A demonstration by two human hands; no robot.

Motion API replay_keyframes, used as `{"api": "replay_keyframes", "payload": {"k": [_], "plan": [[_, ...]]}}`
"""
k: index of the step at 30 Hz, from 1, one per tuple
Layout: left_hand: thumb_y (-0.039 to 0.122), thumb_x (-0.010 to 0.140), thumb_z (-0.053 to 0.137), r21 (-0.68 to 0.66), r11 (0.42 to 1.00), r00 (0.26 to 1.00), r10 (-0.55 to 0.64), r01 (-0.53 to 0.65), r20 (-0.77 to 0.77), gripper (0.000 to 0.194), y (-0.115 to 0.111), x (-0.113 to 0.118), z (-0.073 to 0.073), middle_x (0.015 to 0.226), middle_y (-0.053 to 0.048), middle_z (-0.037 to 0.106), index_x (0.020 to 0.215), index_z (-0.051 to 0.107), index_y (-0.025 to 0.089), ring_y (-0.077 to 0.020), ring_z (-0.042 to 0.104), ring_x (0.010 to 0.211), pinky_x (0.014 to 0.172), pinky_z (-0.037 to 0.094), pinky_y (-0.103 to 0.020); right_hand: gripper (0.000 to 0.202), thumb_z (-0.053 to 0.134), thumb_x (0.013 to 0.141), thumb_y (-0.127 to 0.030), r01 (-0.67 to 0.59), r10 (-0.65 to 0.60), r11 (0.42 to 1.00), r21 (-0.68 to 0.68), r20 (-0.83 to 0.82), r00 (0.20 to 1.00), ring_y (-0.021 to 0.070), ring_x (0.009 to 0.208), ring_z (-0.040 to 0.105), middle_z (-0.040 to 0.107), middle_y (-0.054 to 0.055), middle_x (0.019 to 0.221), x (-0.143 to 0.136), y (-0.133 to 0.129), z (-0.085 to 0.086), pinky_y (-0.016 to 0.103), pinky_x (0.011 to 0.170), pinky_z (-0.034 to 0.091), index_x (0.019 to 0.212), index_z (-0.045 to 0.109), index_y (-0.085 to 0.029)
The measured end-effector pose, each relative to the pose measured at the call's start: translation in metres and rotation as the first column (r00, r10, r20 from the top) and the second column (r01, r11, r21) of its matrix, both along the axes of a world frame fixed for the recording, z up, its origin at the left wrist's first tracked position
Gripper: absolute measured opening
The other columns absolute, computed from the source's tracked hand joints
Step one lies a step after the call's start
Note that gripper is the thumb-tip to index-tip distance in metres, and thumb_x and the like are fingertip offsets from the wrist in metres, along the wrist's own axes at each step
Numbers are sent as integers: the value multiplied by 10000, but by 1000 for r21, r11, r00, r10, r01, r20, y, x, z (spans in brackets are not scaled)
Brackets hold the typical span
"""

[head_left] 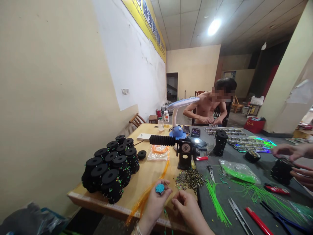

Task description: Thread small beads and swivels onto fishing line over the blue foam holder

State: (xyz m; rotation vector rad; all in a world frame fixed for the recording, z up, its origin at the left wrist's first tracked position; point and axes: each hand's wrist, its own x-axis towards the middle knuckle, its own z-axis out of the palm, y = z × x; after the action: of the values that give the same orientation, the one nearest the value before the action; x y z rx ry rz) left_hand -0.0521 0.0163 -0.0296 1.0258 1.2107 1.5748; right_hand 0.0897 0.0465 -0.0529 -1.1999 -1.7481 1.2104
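Note:
Near the table's front edge, my left hand [154, 202] is closed around a small round bundle of turquoise pieces [159, 188], whose exact kind I cannot make out. Just to its right, my right hand [187, 204] has thumb and forefinger pinched together; whatever is between them is too small to see. A little green-turquoise piece [165, 212] hangs below, between the two hands. Orange strands [144, 197] run over the table beside my left hand. Beyond my right hand lies a heap of small dark and brassy metal pieces [194, 179].
Stacked black foam spools [110, 176] fill the left side. A black winding device [185, 153] and a blue lamp [177, 131] stand behind. Green strands [217, 202], scissors [241, 215] and a red-handled tool [258, 220] lie right. Another person's hands [290, 153] hold spools; a person [207, 107] sits opposite.

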Motion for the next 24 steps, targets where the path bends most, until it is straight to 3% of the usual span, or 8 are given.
{"api": "replay_keyframes", "payload": {"k": [7, 14, 20, 24], "plan": [[261, 642, 788, -22, 1000, 1000, -1, 1, 1, 284, 2, 2, -1, 697, 0, 636, 868, 647, 164, -175, 600, 679, 682, 472, -275, 103, 590, 706, -298, -23, 23, 1000, 17, 7, 1000, 193, 619, 619, 681, 25, 641, 0, 1, 5, 256, 581, 430, 708, 605, -195], [268, 624, 795, -40, 999, 1000, 3, -3, 5, 286, 1, 6, -5, 695, 1, 634, 858, 663, 170, -186, 601, 686, 678, 479, -285, 180, 575, 721, -330, 17, -18, 999, 40, 42, 999, 170, 519, 558, 587, -10, 516, 2, 4, 1, 244, 512, 377, 589, 520, -219], [263, 580, 810, -51, 999, 999, 7, -5, 37, 300, -1, 9, 0, 684, 7, 626, 827, 668, 170, -187, 596, 686, 680, 475, -283, 161, 586, 723, -336, -42, 40, 999, 34, 56, 998, 201, 596, 613, 672, 30, 622, 7, 4, 0, 255, 550, 404, 741, 647, -188], [236, 593, 802, -67, 998, 1000, 12, -11, 16, 284, 0, 10, -1, 689, 2, 627, 833, 667, 165, -180, 589, 686, 678, 469, -272, 139, 562, 714, -286, -6, 0, 998, 66, 86, 996, 184, 554, 580, 618, 11, 553, 9, 3, 1, 249, 535, 389, 601, 549, -208]]}}
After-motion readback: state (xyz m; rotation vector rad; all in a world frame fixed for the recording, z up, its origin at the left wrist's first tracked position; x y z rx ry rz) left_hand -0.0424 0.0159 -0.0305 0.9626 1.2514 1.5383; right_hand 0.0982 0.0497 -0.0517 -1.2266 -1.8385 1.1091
